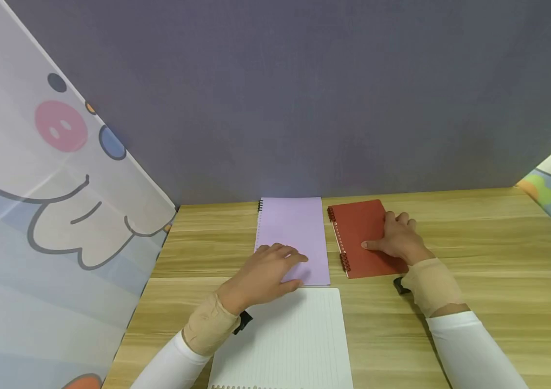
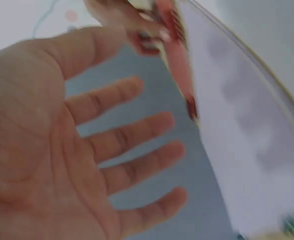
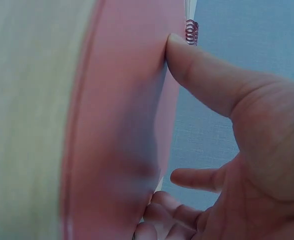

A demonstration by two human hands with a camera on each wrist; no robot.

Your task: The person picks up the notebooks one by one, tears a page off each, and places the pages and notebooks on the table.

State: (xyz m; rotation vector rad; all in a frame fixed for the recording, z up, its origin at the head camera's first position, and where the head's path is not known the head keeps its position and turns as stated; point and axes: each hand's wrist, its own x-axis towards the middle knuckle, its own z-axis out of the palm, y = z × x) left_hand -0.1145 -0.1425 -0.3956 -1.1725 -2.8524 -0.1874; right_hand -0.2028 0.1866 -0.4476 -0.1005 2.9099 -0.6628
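Observation:
My left hand (image 1: 264,275) hovers over the lower part of a lilac spiral notebook (image 1: 292,221), fingers spread and nothing held. In the left wrist view, its palm and separated fingers (image 2: 132,132) show in front of the notebooks. My right hand (image 1: 399,237) is at the right side of a red spiral notebook (image 1: 360,227). The thumb rests on the red cover while other fingers curl at its edge, as the right wrist view shows on the cover (image 3: 132,75). The red notebook lies slightly turned, its coil on the left, beside the lilac one.
An opened notebook with a lined white page (image 1: 299,340) lies nearest me, below the lilac one. A grey panel (image 1: 314,97) rises at the back of the wooden table (image 1: 489,259). A cartoon-printed sheet (image 1: 22,216) stands along the left side.

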